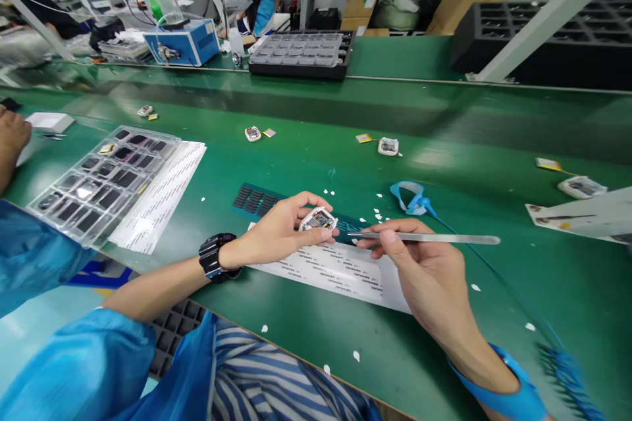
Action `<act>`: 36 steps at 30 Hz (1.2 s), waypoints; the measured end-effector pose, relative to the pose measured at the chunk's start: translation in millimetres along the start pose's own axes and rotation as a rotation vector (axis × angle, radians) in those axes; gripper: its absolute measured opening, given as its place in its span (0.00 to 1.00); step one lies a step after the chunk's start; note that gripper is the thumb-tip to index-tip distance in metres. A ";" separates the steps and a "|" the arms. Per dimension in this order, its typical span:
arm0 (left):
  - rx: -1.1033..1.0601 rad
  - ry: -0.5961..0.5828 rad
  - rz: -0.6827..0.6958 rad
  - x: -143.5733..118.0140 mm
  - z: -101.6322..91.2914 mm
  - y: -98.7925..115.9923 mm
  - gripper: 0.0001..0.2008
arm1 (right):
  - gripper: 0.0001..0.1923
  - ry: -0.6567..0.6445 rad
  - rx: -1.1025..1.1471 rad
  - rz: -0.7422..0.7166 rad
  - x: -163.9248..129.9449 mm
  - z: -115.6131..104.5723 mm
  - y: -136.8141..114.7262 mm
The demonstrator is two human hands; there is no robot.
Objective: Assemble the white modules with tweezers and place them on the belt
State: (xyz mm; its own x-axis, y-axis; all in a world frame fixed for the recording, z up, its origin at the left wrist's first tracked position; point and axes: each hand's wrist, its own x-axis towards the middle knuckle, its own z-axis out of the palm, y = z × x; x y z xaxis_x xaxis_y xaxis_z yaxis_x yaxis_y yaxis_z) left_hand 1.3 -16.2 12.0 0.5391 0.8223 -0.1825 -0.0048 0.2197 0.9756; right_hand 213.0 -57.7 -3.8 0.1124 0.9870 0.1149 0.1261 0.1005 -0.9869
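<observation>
Some of the white device [318, 218] is hidden by the left hand [277, 231].

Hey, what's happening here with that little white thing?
The person's left hand is holding a small white case, open so its insides show. The right hand holds metal tweezers, their tips pointing toward the case but apart from it. Below the hands, a printed white sheet lies on the green table. Similar open cases lie farther back.
</observation>
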 end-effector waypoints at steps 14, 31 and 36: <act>-0.106 0.034 -0.085 3.7 -2.2 2.9 0.17 | 0.24 -0.141 -0.072 0.060 1.5 -2.3 -5.5; -0.435 0.449 -0.030 10.4 12.2 -24.6 0.07 | 0.21 -0.210 -0.149 0.094 18.0 7.2 16.5; -0.486 0.494 -0.044 12.0 12.1 -22.0 0.07 | 0.17 -0.221 -0.206 0.014 28.0 20.4 20.6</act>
State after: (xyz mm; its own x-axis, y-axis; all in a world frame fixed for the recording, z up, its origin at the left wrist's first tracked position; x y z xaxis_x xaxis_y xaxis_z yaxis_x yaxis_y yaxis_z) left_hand 18.0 -17.5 -10.1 0.1014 0.9245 -0.3675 -0.4307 0.3738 0.8215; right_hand 198.6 -25.5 -23.2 -0.0986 0.9938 0.0519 0.3255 0.0815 -0.9420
